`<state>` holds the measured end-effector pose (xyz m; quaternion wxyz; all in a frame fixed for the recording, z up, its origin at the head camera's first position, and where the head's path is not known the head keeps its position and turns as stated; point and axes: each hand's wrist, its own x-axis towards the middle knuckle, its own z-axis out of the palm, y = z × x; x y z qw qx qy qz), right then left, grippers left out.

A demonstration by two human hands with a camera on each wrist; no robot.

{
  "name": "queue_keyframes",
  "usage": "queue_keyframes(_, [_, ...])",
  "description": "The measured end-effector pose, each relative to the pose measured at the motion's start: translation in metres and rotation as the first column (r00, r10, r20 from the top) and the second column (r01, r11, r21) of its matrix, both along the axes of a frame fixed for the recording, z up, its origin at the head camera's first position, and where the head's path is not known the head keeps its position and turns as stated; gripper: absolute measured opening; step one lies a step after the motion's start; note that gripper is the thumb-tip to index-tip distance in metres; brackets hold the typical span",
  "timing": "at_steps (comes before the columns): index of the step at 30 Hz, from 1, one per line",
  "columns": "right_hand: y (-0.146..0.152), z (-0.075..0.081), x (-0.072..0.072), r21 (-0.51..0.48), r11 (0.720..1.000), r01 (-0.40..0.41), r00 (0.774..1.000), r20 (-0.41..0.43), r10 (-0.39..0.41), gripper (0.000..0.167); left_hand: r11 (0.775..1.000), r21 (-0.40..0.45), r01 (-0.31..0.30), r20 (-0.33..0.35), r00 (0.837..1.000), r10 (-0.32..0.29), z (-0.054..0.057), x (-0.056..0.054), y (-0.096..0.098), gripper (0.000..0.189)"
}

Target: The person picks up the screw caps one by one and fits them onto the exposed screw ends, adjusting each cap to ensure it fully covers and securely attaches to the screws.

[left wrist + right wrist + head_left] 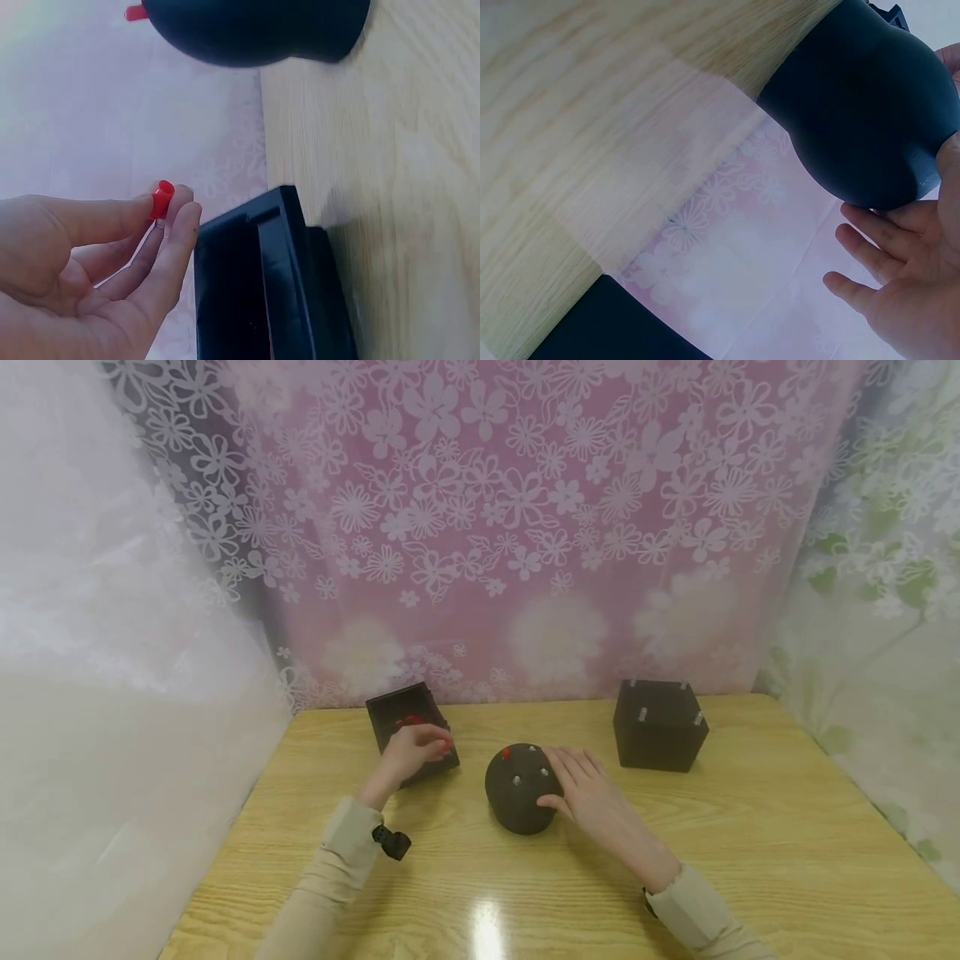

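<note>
My left hand (405, 753) pinches a small red cap (161, 201) between thumb and fingertips, above the near part of a black open box (385, 704). Inside that box lie several red pieces (409, 721). A black rounded, dome-topped object (517, 810) stands to the right of the box. Several pale pegs (517, 781) rise from its top, and a red cap (506, 752) sits at its far left. Against the dome's right side rests my right hand (600, 802), fingers mostly straight and thumb on the near face. The right wrist view shows fingertips touching the smooth black curve.
At the back right of the wooden table (450, 877) stands a black block (660, 739) with several pale pegs upright on top. A pink floral curtain (480, 527) hangs behind the table, with pale sheets on both sides.
</note>
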<state>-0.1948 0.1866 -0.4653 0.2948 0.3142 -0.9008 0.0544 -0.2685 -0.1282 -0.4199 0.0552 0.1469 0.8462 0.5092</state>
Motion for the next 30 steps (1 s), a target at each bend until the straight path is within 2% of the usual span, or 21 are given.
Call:
queue_keyframes(7, [0.001,-0.002,0.000,-0.021,1.000,-0.020,0.999,-0.026,0.020,0.084,0.999,0.052,-0.017,0.020,1.000,0.016,-0.001,0.005,0.005,0.027])
queue_keyframes(15, [0.001,-0.001,0.000,-0.021,1.000,-0.021,0.999,-0.030,0.021,0.083,0.990,0.143,-0.006,-0.012,1.000,0.008,-0.001,0.006,0.017,0.026])
queue_keyframes(23, [0.002,-0.001,0.000,-0.016,1.000,-0.016,1.000,-0.026,0.016,0.083,0.995,0.099,0.010,-0.059,0.998,-0.005,0.005,0.004,0.030,0.027])
queue_keyframes(30, [0.001,0.000,0.000,-0.018,1.000,-0.022,0.999,-0.031,0.022,0.083,0.993,0.115,0.006,-0.043,0.999,-0.002,0.013,0.004,0.041,0.028])
